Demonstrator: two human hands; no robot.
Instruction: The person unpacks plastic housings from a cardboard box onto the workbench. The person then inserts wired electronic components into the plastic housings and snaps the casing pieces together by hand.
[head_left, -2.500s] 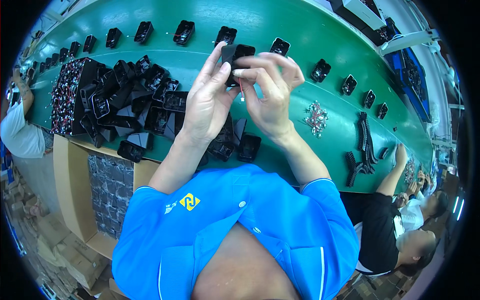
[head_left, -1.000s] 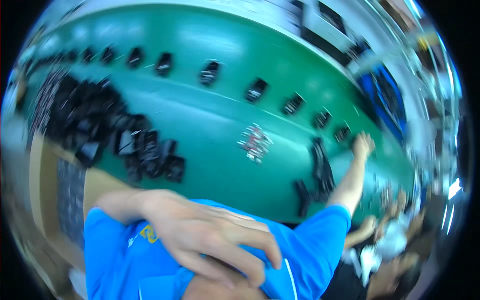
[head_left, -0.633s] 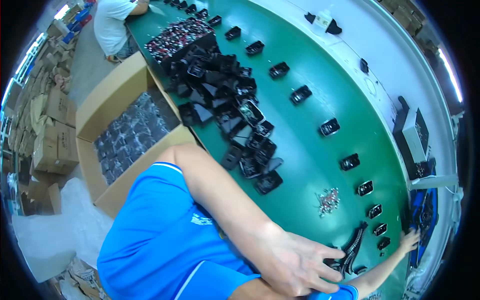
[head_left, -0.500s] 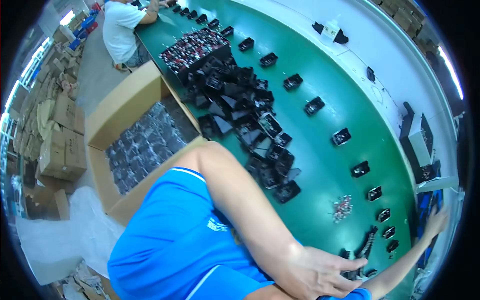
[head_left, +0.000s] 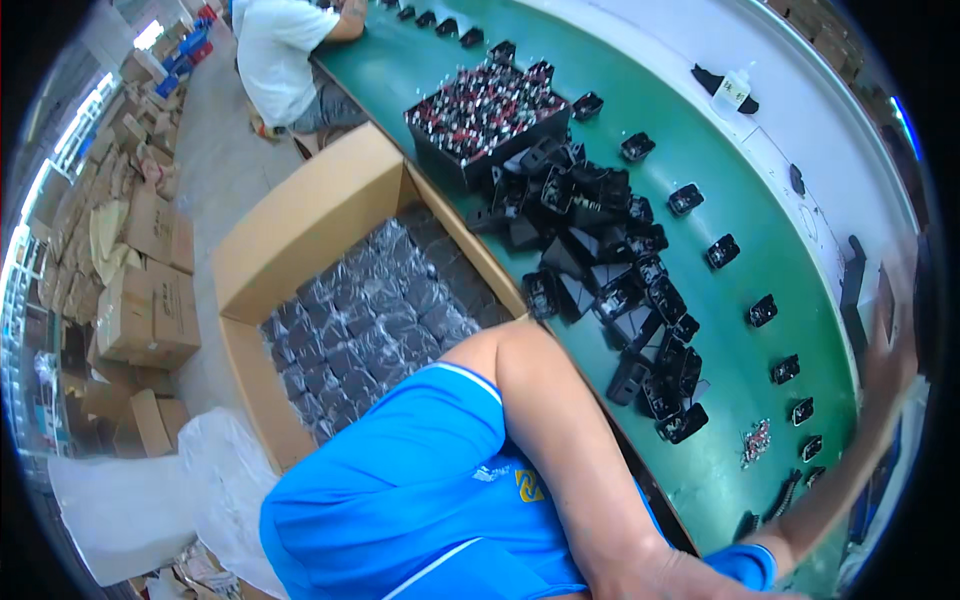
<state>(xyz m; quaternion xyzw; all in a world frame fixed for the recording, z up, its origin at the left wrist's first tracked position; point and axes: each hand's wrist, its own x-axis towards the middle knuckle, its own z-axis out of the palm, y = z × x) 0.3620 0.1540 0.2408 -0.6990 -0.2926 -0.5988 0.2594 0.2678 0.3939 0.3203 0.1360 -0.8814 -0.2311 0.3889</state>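
Note:
My left hand (head_left: 672,580) is at the lower edge, its fingers cut off by the picture's rim. My right hand (head_left: 893,310) is raised by the right rim and smeared by motion, close to a dark upright object (head_left: 853,285). Between my arms and the pale strip, a curved row of small black plastic housings (head_left: 763,310) runs along the green table (head_left: 700,150). A small heap of red and silver parts (head_left: 757,442) lies near the row's close end. Beside it are dark ridged strips (head_left: 788,495), partly behind my right forearm. What either hand holds, if anything, cannot be made out.
Loose black housings (head_left: 640,290) are piled beside a black bin (head_left: 450,165) heaped with red and silver parts. An open carton (head_left: 290,225) holds plastic-wrapped dark pieces (head_left: 360,310). A person in a white shirt (head_left: 285,60) sits farther along. A white bottle (head_left: 733,92) stands at the far side.
My right hand has risen along the right rim. My left hand has left the ridged strips and dropped to the lower edge. The view has shifted, bringing the carton further in.

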